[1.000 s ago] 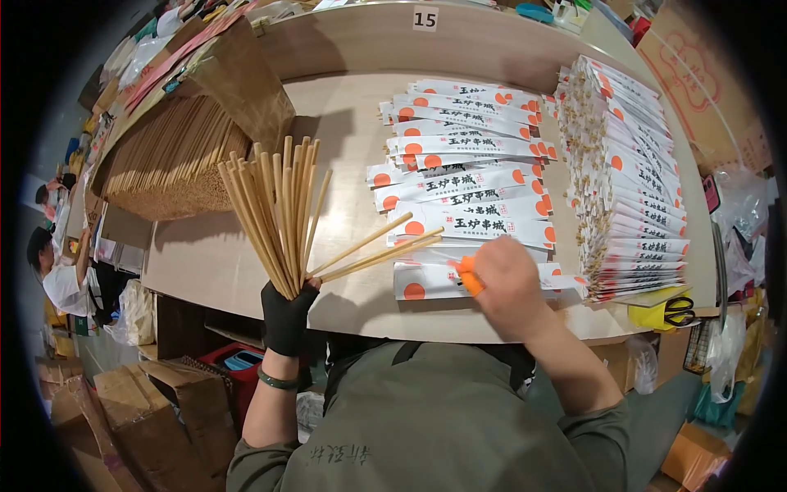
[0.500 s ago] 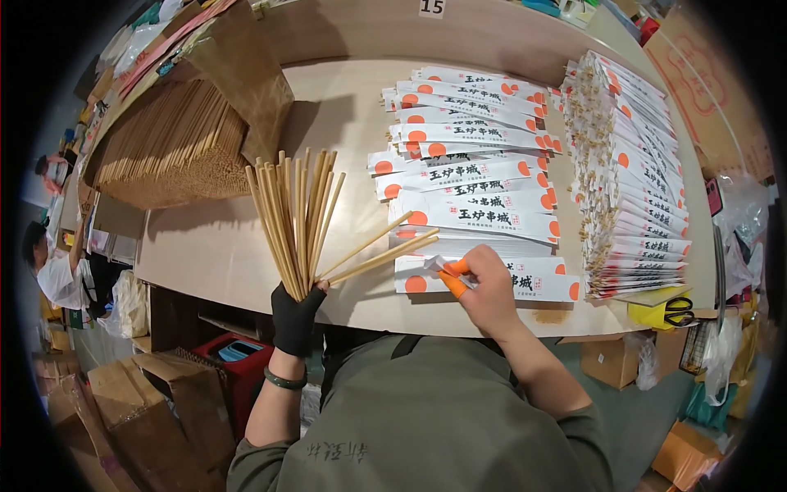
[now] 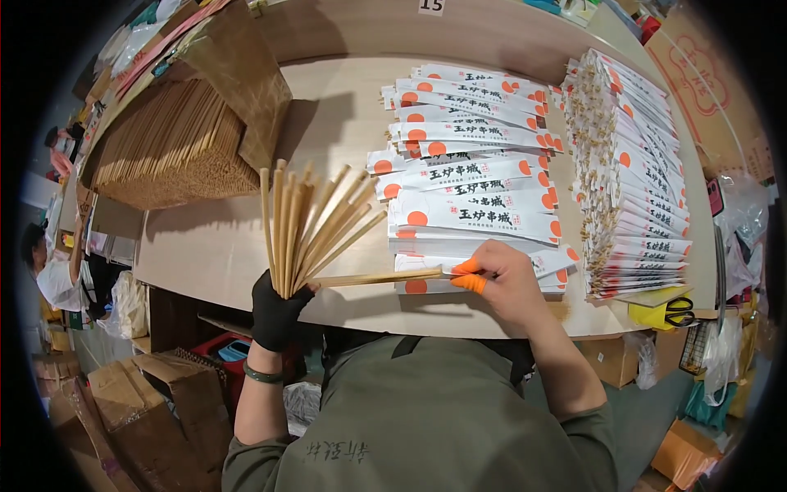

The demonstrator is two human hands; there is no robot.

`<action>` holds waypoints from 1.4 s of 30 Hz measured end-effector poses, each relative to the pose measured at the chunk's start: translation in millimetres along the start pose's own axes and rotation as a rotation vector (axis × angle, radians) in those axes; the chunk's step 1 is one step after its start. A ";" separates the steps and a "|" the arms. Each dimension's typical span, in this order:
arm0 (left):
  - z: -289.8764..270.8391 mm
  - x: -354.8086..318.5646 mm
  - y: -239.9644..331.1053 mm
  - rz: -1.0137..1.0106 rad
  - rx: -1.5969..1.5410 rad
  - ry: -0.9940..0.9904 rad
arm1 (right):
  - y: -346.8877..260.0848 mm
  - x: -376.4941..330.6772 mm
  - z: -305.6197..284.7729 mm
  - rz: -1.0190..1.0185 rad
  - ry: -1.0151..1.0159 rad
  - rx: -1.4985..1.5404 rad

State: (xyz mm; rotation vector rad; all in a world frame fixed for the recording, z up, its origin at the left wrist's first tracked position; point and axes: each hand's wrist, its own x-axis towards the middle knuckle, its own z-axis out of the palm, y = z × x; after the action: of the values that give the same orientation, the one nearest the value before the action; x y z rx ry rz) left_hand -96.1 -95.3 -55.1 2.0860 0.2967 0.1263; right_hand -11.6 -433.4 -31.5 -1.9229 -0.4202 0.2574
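My left hand (image 3: pixel 277 313), in a black fingerless glove, grips the lower ends of a fanned bunch of wooden chopsticks (image 3: pixel 307 234). A pair or so of them (image 3: pixel 377 279) lies out level to the right, its tips at the mouth of a white paper sleeve (image 3: pixel 556 261). Pinching that sleeve by its open end is my right hand (image 3: pixel 510 283), with orange covers on thumb and forefinger. Part of the sleeve is hidden behind the hand. Just beyond lie overlapping rows of printed paper sleeves (image 3: pixel 484 219) with orange dots.
At the left, a cardboard box (image 3: pixel 261 90) lies open, packed with chopsticks (image 3: pixel 168 148). A tall pile of filled sleeves (image 3: pixel 643 176) stands to the right. Black-handled scissors (image 3: pixel 679 312) rest at the table's right front edge. Cartons (image 3: pixel 156 410) crowd the lower left; another person (image 3: pixel 57 275) is at far left.
My left hand has moved slightly left and tilted the chopsticks. The right hand has lifted the sleeve and brought its mouth over the tips of the level chopsticks.
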 end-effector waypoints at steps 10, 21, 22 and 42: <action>96.7 65.8 57.4 -0.020 -0.342 0.007 | -13.3 74.5 0.9 -0.733 -0.019 -0.748; 102.4 98.8 40.2 -0.624 -0.556 -0.368 | 49.3 49.9 -57.2 -0.223 -0.186 -0.513; 102.3 99.8 46.7 -0.631 -0.487 -0.365 | 54.2 51.5 -56.3 -0.211 -0.224 -0.455; 125.6 102.5 49.6 -0.611 -0.407 -0.251 | 47.2 60.6 -62.7 -0.240 -0.307 -0.484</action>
State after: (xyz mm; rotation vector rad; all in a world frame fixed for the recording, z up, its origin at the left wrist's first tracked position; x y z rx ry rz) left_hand 37.0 -197.3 -79.5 1.5131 0.6764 -0.4065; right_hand 74.9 -478.0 -50.4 -2.2819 -0.9838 0.3138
